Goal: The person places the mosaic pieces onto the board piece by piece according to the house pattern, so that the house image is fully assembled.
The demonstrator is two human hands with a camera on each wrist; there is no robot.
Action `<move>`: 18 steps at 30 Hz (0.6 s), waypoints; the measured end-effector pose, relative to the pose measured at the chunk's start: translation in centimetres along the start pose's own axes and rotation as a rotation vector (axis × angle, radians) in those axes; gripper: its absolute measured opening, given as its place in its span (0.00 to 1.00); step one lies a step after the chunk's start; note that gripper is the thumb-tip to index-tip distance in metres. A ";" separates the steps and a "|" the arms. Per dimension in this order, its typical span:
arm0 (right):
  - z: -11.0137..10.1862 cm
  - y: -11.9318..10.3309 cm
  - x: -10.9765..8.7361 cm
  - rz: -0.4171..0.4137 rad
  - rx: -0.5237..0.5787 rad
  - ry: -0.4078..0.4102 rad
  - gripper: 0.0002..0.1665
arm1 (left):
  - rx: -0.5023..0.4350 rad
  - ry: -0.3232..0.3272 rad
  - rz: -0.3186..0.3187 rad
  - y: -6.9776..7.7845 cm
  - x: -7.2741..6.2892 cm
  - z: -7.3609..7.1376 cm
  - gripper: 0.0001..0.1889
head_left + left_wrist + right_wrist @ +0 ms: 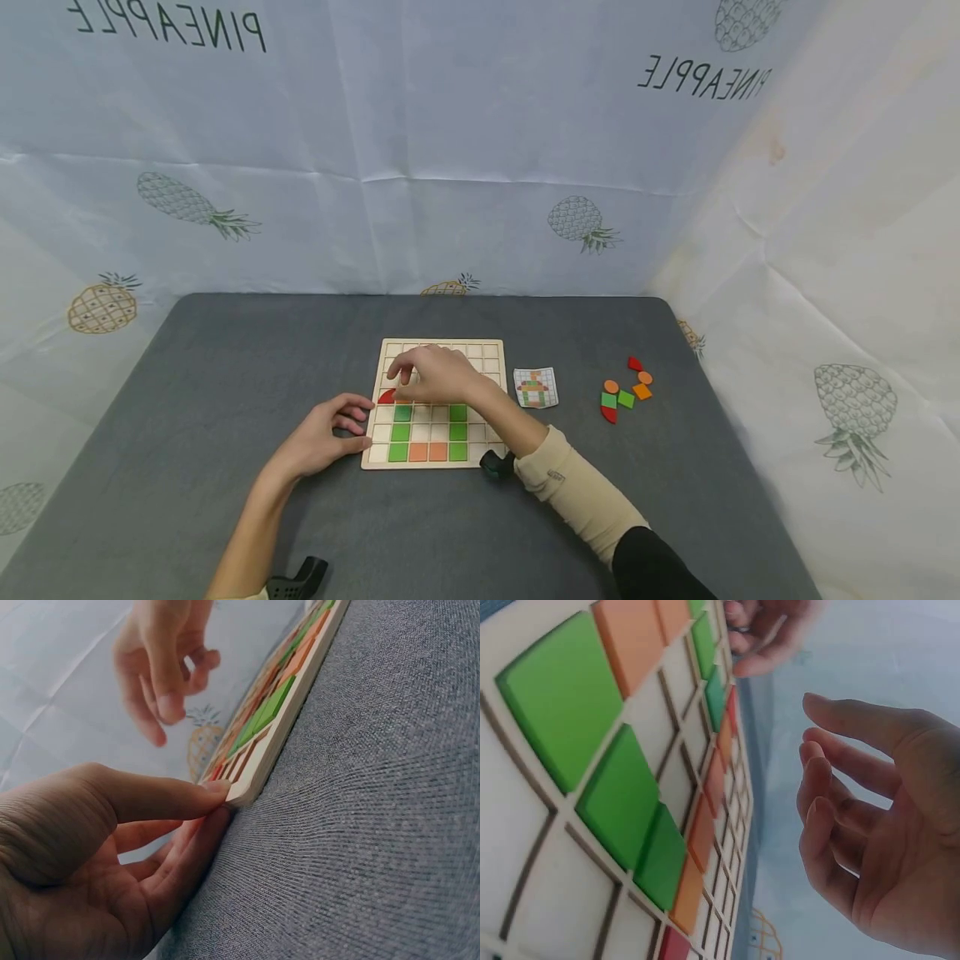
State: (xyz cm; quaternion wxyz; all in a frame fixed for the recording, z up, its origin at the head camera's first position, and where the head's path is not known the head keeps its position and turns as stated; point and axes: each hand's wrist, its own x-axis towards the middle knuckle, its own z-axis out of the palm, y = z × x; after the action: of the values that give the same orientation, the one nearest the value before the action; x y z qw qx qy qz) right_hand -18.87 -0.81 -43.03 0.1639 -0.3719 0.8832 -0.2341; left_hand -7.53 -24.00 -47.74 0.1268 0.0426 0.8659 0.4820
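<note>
1. Evidently well along but unfinished, judging by the wooden grid board (491,367), with its nearer rows partly filled.
2. Has green tiles (401,432) set in two columns, three to each, with two orange tiles (417,452) between them in the nearest row.
3. Has a row of orange pieces (701,832) just beyond the green columns, with red pieces (733,712) at both ends; perhaps not fully countable, being partly covered by the right hand (442,377) in the head view.
4. Leaves the farther rows apparently bare, with seven loose pieces on the surface (412,533) to the right: two orange discs (611,387), an orange square (642,392), two green ones (626,400) and two red ones (609,414).
5. Grips the board's left edge by the near corner with the left hand (326,437), with thumb against the rim and fingers loosely bent; probably steadying.
6. Holds the right hand above the board's left part, apart from it, with a modest gap between thumb and bent fingers and nothing visible in it.
7. Has the board touching the left hand and beneath the right, with a printed card (536,388) just beside its right edge.
</note>
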 end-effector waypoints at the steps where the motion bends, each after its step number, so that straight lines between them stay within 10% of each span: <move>1: -0.2 0.1 -0.3 0.000 0.012 0.006 0.17 | -0.003 -0.001 0.003 0.0 0.0 0.0 0.29; 18: -4.4 4.2 -6.5 0.050 0.093 0.135 0.20 | -0.004 -0.005 -0.006 -0.1 0.4 -0.2 0.28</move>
State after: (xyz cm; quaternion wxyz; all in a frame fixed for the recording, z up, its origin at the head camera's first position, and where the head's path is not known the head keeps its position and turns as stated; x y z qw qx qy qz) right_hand -19.01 7.77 -40.89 0.1267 -0.3253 0.8894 -0.2952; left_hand -7.99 -24.16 -47.80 0.1306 0.0409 0.8647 0.4833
